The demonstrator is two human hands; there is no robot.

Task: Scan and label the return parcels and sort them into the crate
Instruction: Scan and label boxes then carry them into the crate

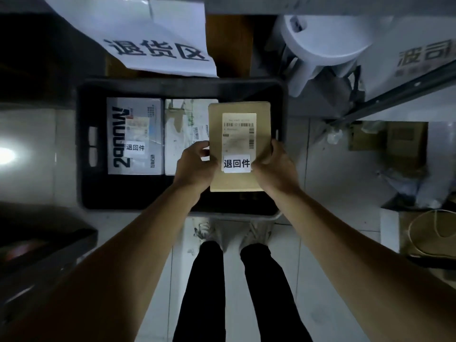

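1. Head view, hands: the left hand (195, 164) is gripping the left edge of the brown parcel (238, 146), fingers curled onto it. The right hand (276, 166) is gripping the right edge in the same way. Neither hand is free.

2. Head view, parcel: it is being held flat, face up, above the right part of the black crate (81, 144). It is carrying a barcode label (238, 132) and a white return sticker (237, 164) at its near end. By that showing, scanning and labelling appear done; placing is the step in hand.

3. Head view, crate contents: a grey box (134, 134) is lying at the left with its own sticker, and a white parcel (185, 134) is lying just beside it in the middle. The floor of the crate to the right, under the held parcel, is lying in shadow and cannot be judged fully.

4. Recommendation: lower the parcel level into the right-hand space, sticker kept upward and readable, long side parallel to its neighbours. Keep its left edge off the white parcel so it is not riding up. Let go only once the parcel is resting on the crate floor.

5. Risk: the right fingers may be pinched against the crate wall.

6. Surroundings: a white paper sign (158, 48) is lying beyond the crate.
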